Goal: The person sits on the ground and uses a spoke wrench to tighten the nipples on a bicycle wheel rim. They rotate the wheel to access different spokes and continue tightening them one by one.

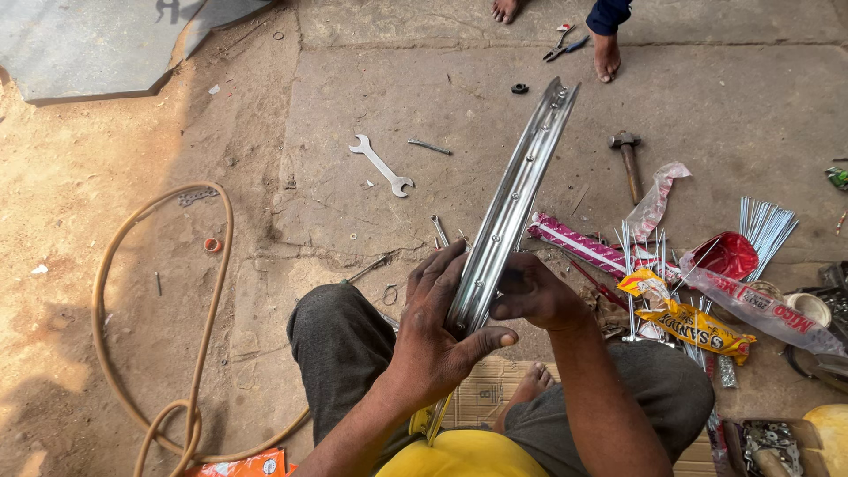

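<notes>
A shiny metal wheel rim (517, 190) stands on edge in front of me, seen nearly edge-on, running from my lap up toward the far ground. My left hand (437, 331) wraps around its near part, thumb across the inner side. My right hand (530, 291) presses against the rim's right side with fingers bent, gripping it too. Whether the right fingers pinch a small part is hidden. I sit with knees apart, my bare foot (530, 384) on cardboard (481, 397).
A double-ended wrench (382, 165), a hammer (629, 163) and pliers (564, 46) lie on the concrete. Bundles of spokes (767, 225), plastic packets (693, 322) and a box of small parts (773, 442) crowd my right. A tan hose (208, 291) loops left. Another person's bare foot (607, 55) stands far ahead.
</notes>
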